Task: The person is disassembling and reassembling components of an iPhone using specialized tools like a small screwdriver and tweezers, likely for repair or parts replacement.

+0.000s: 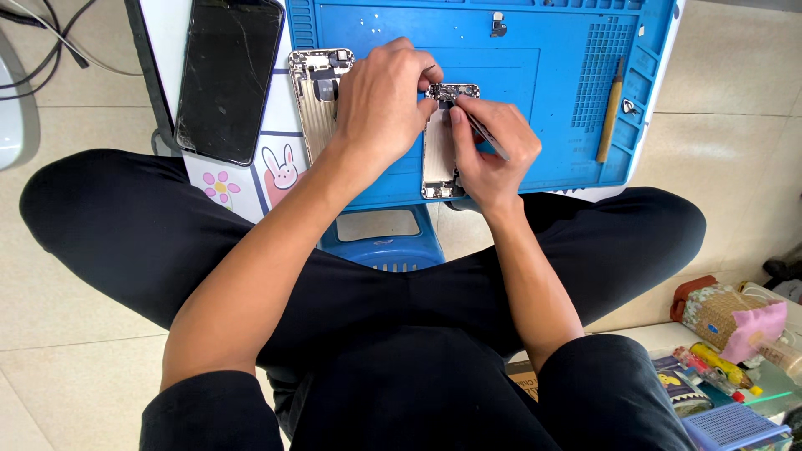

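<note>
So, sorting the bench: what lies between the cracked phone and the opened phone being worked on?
Head view: another opened phone housing, partly under the left hand.

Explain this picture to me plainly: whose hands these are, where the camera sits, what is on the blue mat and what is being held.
There is one picture, taken from a camera worn on the person's head and looking down, so you see their own arms, their crossed legs in black trousers and a low work surface in front of them.

On the surface lies a blue work mat. On it are two opened phone housings: one partly under the left wrist, the other between the hands. A wooden-handled tool lies at the mat's right side. A phone with a cracked dark screen lies left of the mat.

The left hand steadies the top of the middle housing with its fingertips. The right hand holds a thin metal tool, probably tweezers, with its tip at the housing's top end.
</note>
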